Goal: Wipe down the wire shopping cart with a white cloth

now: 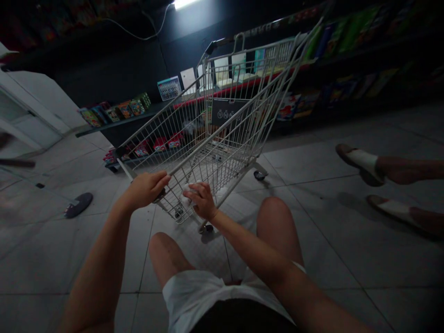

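- Apparently a bunched cloth: a white wad (185, 200) sits under the fingers of the right hand (204, 201), at the wire mesh on the near end of the shopping cart (222, 129).
- Right hand: fingers curled and closed on the wad, so nothing lies between hand and cloth; mesh just beyond, away from the body. Wad crumpled, soft-looking, no clear long axis.
- Left hand (149, 187): up and left of the wad, apart from it, laid over the cart's near corner, fingers together. Firm grip or mere rest — cannot tell. Right hand is the nearer to the wad.
- Cart's long axis: from the near end, between the person's hands, slanting away and to the right. Thin, pale metal wire in a close grid, thicker rounded rim, dark piece at the corner below the left hand.
- Small dark caster (260, 175) under the frame on the right; a flat dark panel (229, 111) with pale round marks, upright within the basket's outline.
- Below: bare knees either side of the hands, pale shorts (197, 291); smooth grey floor tiles (312, 259) with dark joints.
- Right: another person's pale, dark-edged shoes (360, 159), well apart from the cart.
- Behind: dark shelf (125, 122) with small printed boxes (137, 107) — light is dim, lettering unreadable.
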A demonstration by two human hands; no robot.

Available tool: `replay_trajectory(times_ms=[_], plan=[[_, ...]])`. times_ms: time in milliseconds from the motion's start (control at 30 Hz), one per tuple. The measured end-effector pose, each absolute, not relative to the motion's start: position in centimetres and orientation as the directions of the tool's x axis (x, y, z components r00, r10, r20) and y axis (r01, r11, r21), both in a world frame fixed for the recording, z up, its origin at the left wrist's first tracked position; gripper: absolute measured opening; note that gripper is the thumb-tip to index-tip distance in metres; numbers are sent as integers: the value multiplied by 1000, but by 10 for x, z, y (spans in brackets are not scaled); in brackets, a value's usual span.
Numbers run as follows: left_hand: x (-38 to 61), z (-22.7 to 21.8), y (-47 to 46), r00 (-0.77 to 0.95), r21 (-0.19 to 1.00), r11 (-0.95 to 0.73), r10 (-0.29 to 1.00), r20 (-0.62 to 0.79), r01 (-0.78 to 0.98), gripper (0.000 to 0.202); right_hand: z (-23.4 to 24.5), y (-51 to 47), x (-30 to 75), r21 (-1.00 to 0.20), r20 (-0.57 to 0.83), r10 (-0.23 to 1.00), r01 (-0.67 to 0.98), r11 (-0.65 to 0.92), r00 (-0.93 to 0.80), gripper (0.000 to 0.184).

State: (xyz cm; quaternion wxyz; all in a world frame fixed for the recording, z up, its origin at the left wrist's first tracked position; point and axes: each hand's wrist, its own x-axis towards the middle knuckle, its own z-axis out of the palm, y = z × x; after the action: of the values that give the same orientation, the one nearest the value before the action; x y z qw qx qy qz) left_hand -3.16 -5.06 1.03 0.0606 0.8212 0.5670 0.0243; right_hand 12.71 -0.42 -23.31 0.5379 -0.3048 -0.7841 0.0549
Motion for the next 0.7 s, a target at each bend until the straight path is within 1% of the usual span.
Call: replay_trajectory(times_ms=[67, 133, 200, 233, 300, 400, 467, 500, 567, 600, 700], plan=[[-34, 11, -50, 354, 124, -348, 935, -28, 929, 37, -258, -9, 129, -422, 773, 566, 435, 796, -286, 32], [-36, 11, -50, 352, 132, -345, 936, -34, 929, 37, -285, -16, 134, -421, 746, 574, 427, 800, -339, 35], [-39, 12, -49, 353, 146, -344, 935, -42, 928, 37, -294, -21, 140, -429, 747, 577, 422, 799, -332, 40], [-40, 12, -48, 355, 152, -345, 934, -44, 926, 38, -287, -21, 143, -434, 758, 577, 425, 795, -306, 41], [-42, 12, -48, 358, 162, -347, 933, -40, 924, 38, -250, -14, 149, -443, 786, 577, 449, 776, -222, 42], [-43, 12, -47, 362, 174, -352, 932, -28, 920, 38, -165, 5, 155, -421, 840, 534, 503, 755, -98, 43], [-44, 11, -47, 371, 182, -361, 928, -23, 914, 38, -124, 16, 155, -387, 864, 497, 530, 755, -76, 44], [-45, 11, -47, 376, 185, -365, 926, -24, 912, 38, -116, 20, 153, -371, 868, 488, 537, 758, -89, 44], [-47, 10, -47, 375, 187, -364, 926, -29, 913, 39, -128, 22, 150, -354, 856, 496, 533, 768, -146, 46], [-49, 11, -47, 370, 187, -358, 928, -33, 915, 40, -146, 20, 148, -358, 841, 511, 525, 772, -178, 45], [-48, 14, -44, 339, 171, -325, 939, -64, 930, 44, -221, 7, 146, -407, 778, 575, 494, 769, -254, 42]])
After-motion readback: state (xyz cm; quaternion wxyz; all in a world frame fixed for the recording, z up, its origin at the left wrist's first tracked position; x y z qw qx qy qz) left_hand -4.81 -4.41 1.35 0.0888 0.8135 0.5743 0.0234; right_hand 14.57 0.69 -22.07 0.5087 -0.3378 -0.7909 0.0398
